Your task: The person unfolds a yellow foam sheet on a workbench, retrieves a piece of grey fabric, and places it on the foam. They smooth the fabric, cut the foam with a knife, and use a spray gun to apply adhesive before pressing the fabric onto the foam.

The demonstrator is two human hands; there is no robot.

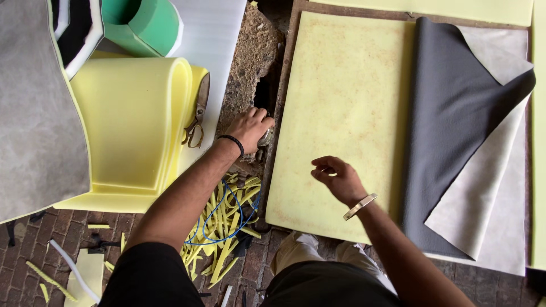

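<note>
Presently: left hand [250,128] closed on a small shiny object [265,137] (kind unclear) just left of the yellow foam sheet [341,102]; right hand [336,178], loosely curled and empty, hovers over the sheet's near part.

Your left hand [250,128] closes on a small object [265,137] just left of the flat foam sheet [341,113] (your right hand [338,179] hovers over its near part), with folded fabric [455,131] on its right, rolled foam [136,119] far left, and foam strips [227,222] near you.
</note>
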